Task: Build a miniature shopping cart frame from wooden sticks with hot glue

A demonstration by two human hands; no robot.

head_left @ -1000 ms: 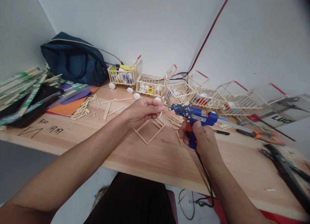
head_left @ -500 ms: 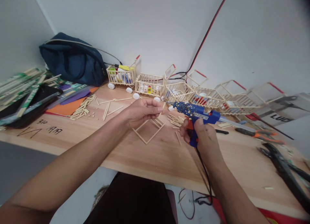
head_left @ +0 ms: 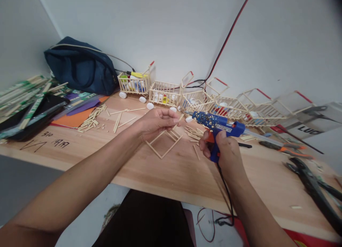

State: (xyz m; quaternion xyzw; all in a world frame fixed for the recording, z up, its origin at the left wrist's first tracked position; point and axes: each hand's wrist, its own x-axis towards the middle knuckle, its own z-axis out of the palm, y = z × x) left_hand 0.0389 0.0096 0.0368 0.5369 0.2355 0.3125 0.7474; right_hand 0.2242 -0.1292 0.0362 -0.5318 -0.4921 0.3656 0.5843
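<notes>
My right hand [head_left: 223,149] grips the handle of a blue hot-glue gun [head_left: 217,125], its nozzle pointing left. My left hand [head_left: 156,123] pinches a short wooden stick [head_left: 180,118] by its lower end, the stick's tip close to the nozzle. Just below my left hand a square frame of thin sticks [head_left: 165,142] lies flat on the wooden table [head_left: 171,168]. A small heap of short sticks [head_left: 193,132] lies between the two hands.
Several stick-built carts [head_left: 165,92] with white wheels stand in a row along the wall. A dark blue bag [head_left: 80,67] sits at the back left, above stick packets and coloured sheets [head_left: 29,101]. Pliers [head_left: 291,149] and black cutters [head_left: 315,188] lie at the right. More loose sticks [head_left: 92,120] lie left.
The glue gun has shifted slightly right and down; my left hand still pinches the stick near the nozzle. Little else has moved.
</notes>
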